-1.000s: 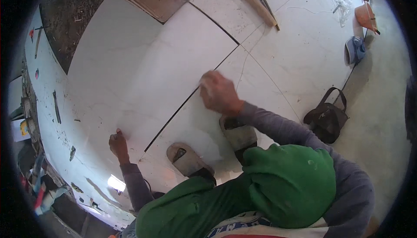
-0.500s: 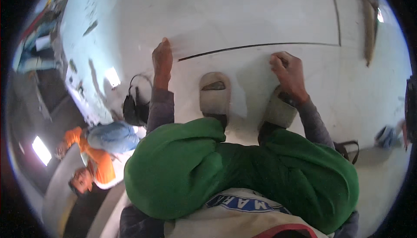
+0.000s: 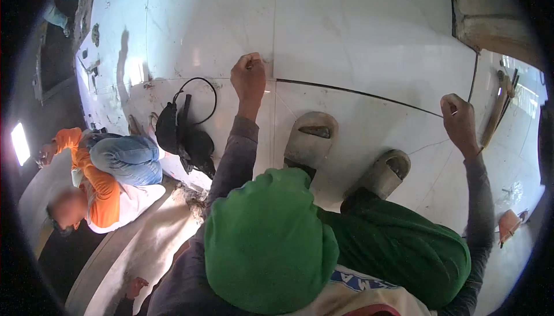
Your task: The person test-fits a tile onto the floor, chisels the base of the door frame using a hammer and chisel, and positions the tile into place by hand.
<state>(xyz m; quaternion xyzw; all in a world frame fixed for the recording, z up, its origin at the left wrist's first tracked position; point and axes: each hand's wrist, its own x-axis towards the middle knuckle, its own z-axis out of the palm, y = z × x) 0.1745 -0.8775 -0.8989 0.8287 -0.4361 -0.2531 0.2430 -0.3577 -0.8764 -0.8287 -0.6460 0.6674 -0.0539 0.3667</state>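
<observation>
A large white glossy floor tile point(image 3: 369, 33) lies ahead of me, with a dark gap point(image 3: 358, 91) along its near edge. My left hand point(image 3: 249, 79), fingers curled closed, is at the near left corner of this tile, beside the gap's left end. Toward the right end of the gap, my right hand point(image 3: 460, 121) is also closed, just above or on the floor. Whatever either hand may hold is hidden or too small to make out. Between my arms are my grey sandals point(image 3: 312, 137) and green trousers point(image 3: 265, 247).
A black bag point(image 3: 184, 134) with a looped strap lies left of my left forearm. Long wooden-looking pieces point(image 3: 497, 111) lie at the far right. A reddish object point(image 3: 509, 225) is near the right edge. On the left another person in orange sleeves point(image 3: 103, 186) squats.
The view has shifted and turned. My hands are farther apart, with the right one farther right and lower in the picture. My left knee now rises larger in view.
</observation>
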